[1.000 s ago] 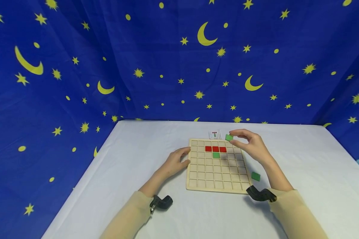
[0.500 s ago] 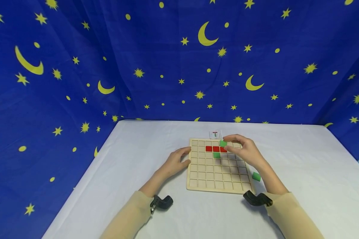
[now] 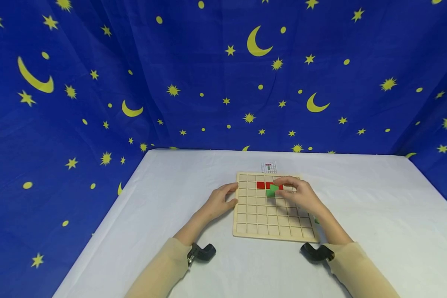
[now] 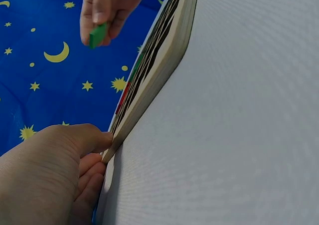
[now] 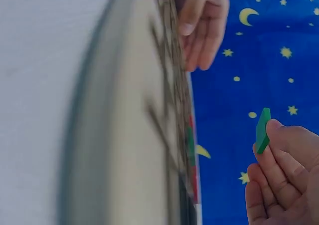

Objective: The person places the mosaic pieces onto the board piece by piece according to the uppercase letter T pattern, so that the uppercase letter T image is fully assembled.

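In the head view, my right hand (image 3: 299,195) is over the wooden grid board (image 3: 253,229). Its thumb and fingers pinch a small green tile (image 5: 262,131), which the right wrist view shows edge-on and apart from the board. From the head, this tile overlaps another green tile (image 3: 269,193) lying in the grid. Just behind that one, a row of red tiles (image 3: 260,185) is partly covered by my right fingers. My left hand (image 3: 217,203) rests against the board's left edge, thumb and fingertips touching the rim.
Behind the board lies a small pattern card (image 3: 269,167) with a red and green figure on a grid. One more green tile (image 3: 317,221) peeks out beside my right forearm. White cloth (image 3: 164,186) covers the table, and a blue star-and-moon curtain (image 3: 208,74) hangs behind.
My right hand has carried the green tile left and nearer to me, from the board's back right corner to over the tiles in the grid. The left hand has stayed put.
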Action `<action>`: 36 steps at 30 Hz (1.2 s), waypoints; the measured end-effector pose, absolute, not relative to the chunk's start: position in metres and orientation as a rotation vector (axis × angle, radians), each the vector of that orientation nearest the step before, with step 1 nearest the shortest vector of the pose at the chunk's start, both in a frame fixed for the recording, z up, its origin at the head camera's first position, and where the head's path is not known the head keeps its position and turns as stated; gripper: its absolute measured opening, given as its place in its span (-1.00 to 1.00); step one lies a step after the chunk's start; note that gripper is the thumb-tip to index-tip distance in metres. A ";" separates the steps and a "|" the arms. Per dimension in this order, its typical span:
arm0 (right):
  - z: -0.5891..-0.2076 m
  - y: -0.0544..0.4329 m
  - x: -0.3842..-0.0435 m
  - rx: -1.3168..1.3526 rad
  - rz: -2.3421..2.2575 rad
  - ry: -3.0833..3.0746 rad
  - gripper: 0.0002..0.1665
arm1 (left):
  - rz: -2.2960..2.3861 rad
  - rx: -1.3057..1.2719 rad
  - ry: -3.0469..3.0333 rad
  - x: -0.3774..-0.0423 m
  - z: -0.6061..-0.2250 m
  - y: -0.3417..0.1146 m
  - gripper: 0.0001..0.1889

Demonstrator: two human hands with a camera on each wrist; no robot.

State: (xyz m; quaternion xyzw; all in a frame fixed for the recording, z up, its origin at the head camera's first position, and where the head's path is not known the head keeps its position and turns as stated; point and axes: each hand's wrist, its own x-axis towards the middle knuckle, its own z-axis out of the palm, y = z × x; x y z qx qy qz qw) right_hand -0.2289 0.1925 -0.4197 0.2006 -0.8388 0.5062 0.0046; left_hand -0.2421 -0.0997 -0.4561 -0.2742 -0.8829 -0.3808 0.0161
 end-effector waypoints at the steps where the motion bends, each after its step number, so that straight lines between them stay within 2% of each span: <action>1: -0.422 0.193 -0.229 0.636 1.591 -2.631 -0.60 | -1.182 -0.852 -2.748 -0.242 -0.456 -0.100 -0.43; 11: -0.444 0.194 -0.232 0.634 1.562 -2.685 -0.63 | -1.190 -0.834 -2.747 -0.241 -0.457 -0.099 -0.44; 25: -0.448 0.187 -0.227 0.656 1.405 -2.713 -0.67 | -1.187 -0.865 -2.729 -0.244 -0.458 -0.100 -0.43; 36: -0.455 0.189 -0.229 0.813 1.193 -2.645 -0.65 | -1.177 -0.857 -2.739 -0.243 -0.458 -0.100 -0.43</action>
